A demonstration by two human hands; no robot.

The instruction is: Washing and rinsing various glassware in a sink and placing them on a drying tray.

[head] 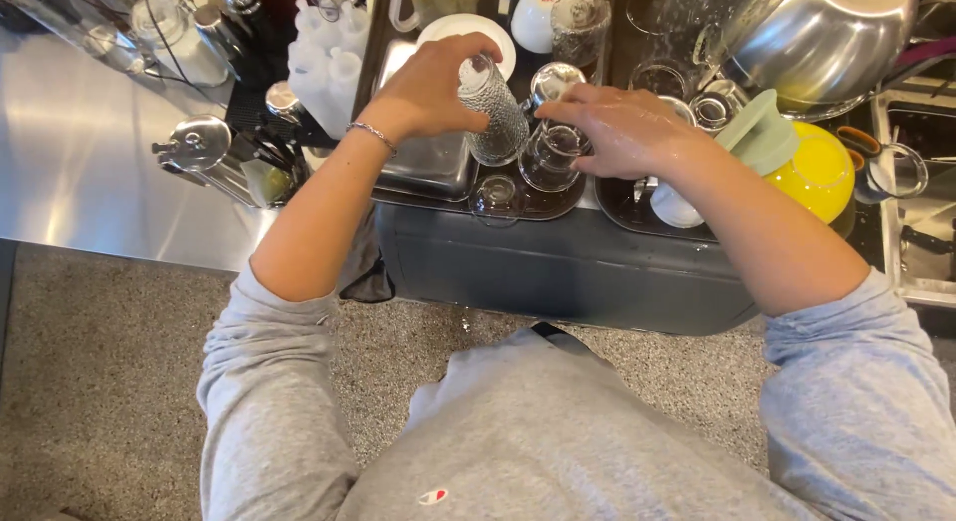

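Gripping a dimpled glass [495, 121] – left hand [430, 88], right hand [622, 130] clasping a smooth stemmed glass [551, 154]

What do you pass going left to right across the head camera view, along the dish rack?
Round metal lid → left hand → textured glass → right hand → yellow bowl → mug.

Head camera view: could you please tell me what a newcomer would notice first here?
The left hand grips a textured clear glass upside down over a crowded grey drying rack, while the right hand rests on a smooth glass beside it. At far right sit a yellow bowl and a large steel bowl.
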